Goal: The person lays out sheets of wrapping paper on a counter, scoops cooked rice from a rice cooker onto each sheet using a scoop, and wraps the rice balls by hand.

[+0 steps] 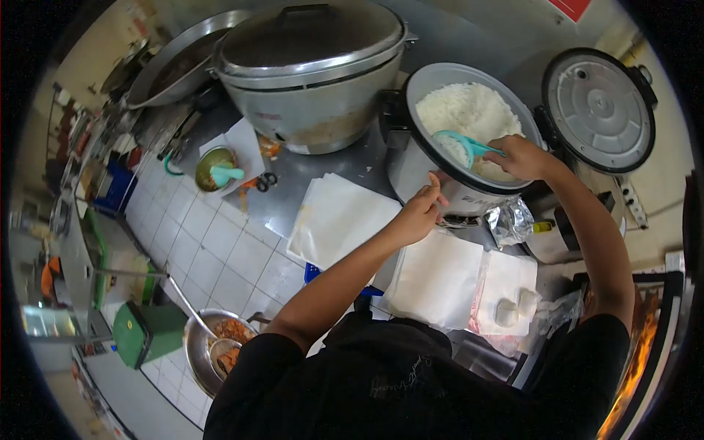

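Note:
My right hand (522, 158) is closed around the handle of a turquoise rice paddle (474, 145). The paddle's head lies inside the open rice cooker (425, 180), carrying some rice against the near wall. White rice (469, 106) is heaped toward the back of the pot. In front of the cooker's outer wall is my left hand (420, 213), its fingers apart and holding nothing; whether they touch the wall I cannot tell. Below it are stacks of white paper sheets (436, 279), and another stack of paper (345, 220) lies to the left.
A large lidded pot (315, 88) stands left of the cooker, whose lid (601, 110) is swung up at right. Crumpled foil (511, 222) sits near its base. A bowl with a turquoise spoon (218, 170), scissors (267, 182) and a food-filled metal basin (196, 350) are leftward. Flames (636, 359) show lower right.

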The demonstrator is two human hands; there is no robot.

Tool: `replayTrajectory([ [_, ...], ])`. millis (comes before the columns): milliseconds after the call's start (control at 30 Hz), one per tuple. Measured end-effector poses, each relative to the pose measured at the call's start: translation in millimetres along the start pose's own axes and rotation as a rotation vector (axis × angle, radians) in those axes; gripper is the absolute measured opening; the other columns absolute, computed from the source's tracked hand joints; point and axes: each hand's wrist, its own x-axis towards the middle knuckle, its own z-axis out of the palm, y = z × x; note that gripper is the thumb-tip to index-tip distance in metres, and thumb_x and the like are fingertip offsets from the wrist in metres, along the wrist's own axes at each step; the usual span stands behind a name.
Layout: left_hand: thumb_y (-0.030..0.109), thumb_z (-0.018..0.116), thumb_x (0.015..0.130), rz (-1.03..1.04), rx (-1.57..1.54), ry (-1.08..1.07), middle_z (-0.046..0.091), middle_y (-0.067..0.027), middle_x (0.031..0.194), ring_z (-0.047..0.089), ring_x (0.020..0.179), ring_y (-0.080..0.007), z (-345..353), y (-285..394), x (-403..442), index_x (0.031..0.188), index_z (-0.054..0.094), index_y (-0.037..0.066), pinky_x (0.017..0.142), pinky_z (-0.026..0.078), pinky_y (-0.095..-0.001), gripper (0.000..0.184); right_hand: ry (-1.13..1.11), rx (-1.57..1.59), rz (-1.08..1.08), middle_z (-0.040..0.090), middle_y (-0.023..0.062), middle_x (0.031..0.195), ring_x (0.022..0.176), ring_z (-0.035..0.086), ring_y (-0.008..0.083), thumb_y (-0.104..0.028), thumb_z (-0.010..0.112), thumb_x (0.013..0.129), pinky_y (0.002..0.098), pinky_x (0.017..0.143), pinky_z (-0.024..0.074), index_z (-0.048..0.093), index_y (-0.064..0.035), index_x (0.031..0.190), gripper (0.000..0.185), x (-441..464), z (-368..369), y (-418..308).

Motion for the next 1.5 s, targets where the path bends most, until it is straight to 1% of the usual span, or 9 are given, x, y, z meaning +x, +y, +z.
replayTrajectory([
  [233,0.01,0.047,0.1,-0.077,0.219,0.204,0.058,-0.0201,0.102,0.06,0.085,-0.0281,16,-43,-56,0.152,0.035,0.008,0.083,0.052,-0.0366,0.053,-0.145,0.569,0.197,0.048,0.0005,0.057,0.037,0.033,0.0076,-0.035,0.049,0.103,0.0274,0.035,0.0261,0.067,0.0031,0.105,0.042,-18,-11,23],
  [467,0.019,0.061,0.091,-0.214,0.746,0.116,0.056,-0.0201,0.124,0.058,0.113,-0.0382,99,-106,-197,0.134,0.053,0.008,0.09,0.05,-0.0484,0.045,0.36,0.93,0.211,0.046,-0.0004,0.056,0.036,0.034,0.0076,-0.04,0.048,0.102,0.0274,0.035,0.0255,0.058,-0.0025,0.085,0.043,-93,22,36],
  [600,0.022,0.063,0.087,-0.31,0.96,0.037,0.049,-0.014,0.138,0.051,0.126,-0.0334,145,-102,-224,0.132,0.056,0.015,0.094,0.047,-0.0547,0.046,0.41,1.258,0.11,0.051,-0.0012,0.07,0.048,0.041,0.0063,-0.033,0.046,0.104,0.0242,0.04,0.0315,0.055,-0.0069,0.096,0.029,-157,70,27],
  [700,0.021,0.062,0.09,-0.403,1.091,-0.032,0.038,-0.0105,0.15,0.039,0.138,-0.0328,155,-81,-223,0.136,0.053,0.015,0.109,0.037,-0.0517,0.048,0.257,1.897,0.23,0.051,-0.0016,0.074,0.053,0.042,0.0049,-0.031,0.046,0.105,0.0214,0.042,0.0322,0.057,-0.0063,0.115,0.029,-197,140,23],
  [867,0.019,0.063,0.087,-0.249,1.237,-0.057,0.042,-0.01,0.148,0.04,0.139,-0.0297,150,-88,-225,0.133,0.056,0.012,0.109,0.037,-0.0494,0.047,0.09,2.296,0.25,0.053,0.0006,0.075,0.054,0.047,0.0092,-0.021,0.051,0.102,0.0239,0.043,0.0381,0.038,-0.0202,0.15,0.05,-214,290,-6],
  [967,0.017,0.062,0.085,-0.103,1.279,-0.14,0.046,-0.0096,0.145,0.042,0.137,-0.0279,138,-96,-224,0.131,0.056,0.008,0.107,0.039,-0.0478,0.047,0.452,0.497,0.289,0.057,0.0059,0.077,0.056,0.058,0.0171,-0.012,0.052,0.099,0.0329,0.047,0.0473,0.026,-0.0216,0.156,0.063,-178,356,-28],
  [1067,0.016,0.061,0.085,-0.012,1.258,-0.22,0.05,-0.0094,0.142,0.045,0.134,-0.0273,123,-96,-222,0.13,0.057,0.007,0.106,0.04,-0.0453,0.046,0.451,-0.182,0.208,0.059,0.0087,0.077,0.053,0.063,0.0232,-0.006,0.058,0.088,0.0394,0.048,0.0528,0.024,-0.027,0.157,0.08,-162,418,-51],
  [1267,0.015,0.063,0.082,0.112,1.105,-0.398,0.053,-0.0099,0.137,0.05,0.127,-0.0277,86,-102,-205,0.127,0.058,0.005,0.104,0.042,-0.0409,0.046,0.449,-0.206,0.397,0.057,0.0066,0.075,0.05,0.061,0.023,-0.01,0.06,0.088,0.037,0.044,0.0516,0.027,-0.0293,0.156,0.079,-156,432,-65],
  [1500,0.015,0.065,0.083,-0.015,0.926,-0.651,0.051,-0.0111,0.139,0.049,0.128,-0.0277,63,-100,-183,0.13,0.056,0.004,0.106,0.041,-0.0406,0.049,0.821,0.006,0.466,0.06,0.011,0.078,0.062,0.064,0.028,-0.013,0.066,0.09,0.0378,0.058,0.053,0.044,-0.0106,0.147,0.061,-164,439,-72],
])
